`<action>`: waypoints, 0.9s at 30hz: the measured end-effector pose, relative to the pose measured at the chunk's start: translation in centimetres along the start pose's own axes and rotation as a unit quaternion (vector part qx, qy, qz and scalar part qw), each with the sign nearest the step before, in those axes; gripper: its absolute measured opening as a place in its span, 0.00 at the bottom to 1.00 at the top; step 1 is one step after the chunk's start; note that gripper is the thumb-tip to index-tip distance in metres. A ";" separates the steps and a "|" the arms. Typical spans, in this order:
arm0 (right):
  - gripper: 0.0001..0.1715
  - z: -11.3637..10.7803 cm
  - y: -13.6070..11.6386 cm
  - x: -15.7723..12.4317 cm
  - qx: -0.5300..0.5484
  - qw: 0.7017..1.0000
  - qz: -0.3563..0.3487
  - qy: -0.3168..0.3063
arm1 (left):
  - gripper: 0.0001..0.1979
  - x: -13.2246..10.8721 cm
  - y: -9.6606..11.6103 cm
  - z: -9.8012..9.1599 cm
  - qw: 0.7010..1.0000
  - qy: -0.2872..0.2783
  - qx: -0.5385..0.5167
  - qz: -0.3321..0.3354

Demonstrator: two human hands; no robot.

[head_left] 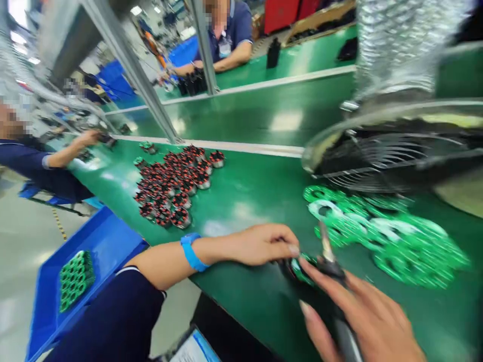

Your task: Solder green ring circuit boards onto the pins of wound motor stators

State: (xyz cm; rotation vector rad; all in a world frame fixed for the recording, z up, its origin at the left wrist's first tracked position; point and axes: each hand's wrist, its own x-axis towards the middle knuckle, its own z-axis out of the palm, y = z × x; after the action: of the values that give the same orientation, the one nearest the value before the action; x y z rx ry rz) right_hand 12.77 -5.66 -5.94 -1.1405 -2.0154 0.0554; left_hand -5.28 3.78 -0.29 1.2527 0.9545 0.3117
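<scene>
My left hand (260, 245), with a blue band at the wrist, is closed on the near side of a small motor stator (290, 269) low over the green bench. A green ring-shaped circuit board (302, 274) lies on the stator, partly hidden by fingers. My right hand (370, 311) grips the dark handle of a soldering iron (330, 261), its metal tip pointing up and away from the stator. The right index finger reaches to the board's edge. Loose green ring boards (411, 246) are heaped just beyond my right hand, blurred.
Many red-and-black stators (173, 183) stand grouped at the bench's left. A round fume hood (377, 151) with a foil duct (396, 45) hangs low at right. A blue tray (109, 241) holds green board panels (75, 279). Co-workers sit left (22, 151) and across (234, 30).
</scene>
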 end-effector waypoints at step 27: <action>0.16 -2.8 -2.1 -1.2 0.172 0.938 0.240 0.180 | 0.07 -0.6 -0.8 0.7 0.917 0.117 0.338 0.177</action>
State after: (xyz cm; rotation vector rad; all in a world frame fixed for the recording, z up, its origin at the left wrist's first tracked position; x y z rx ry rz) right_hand 13.51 -8.72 -3.94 -1.2784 -1.3100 0.4017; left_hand -5.36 2.65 -0.71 2.0717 1.0781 0.4413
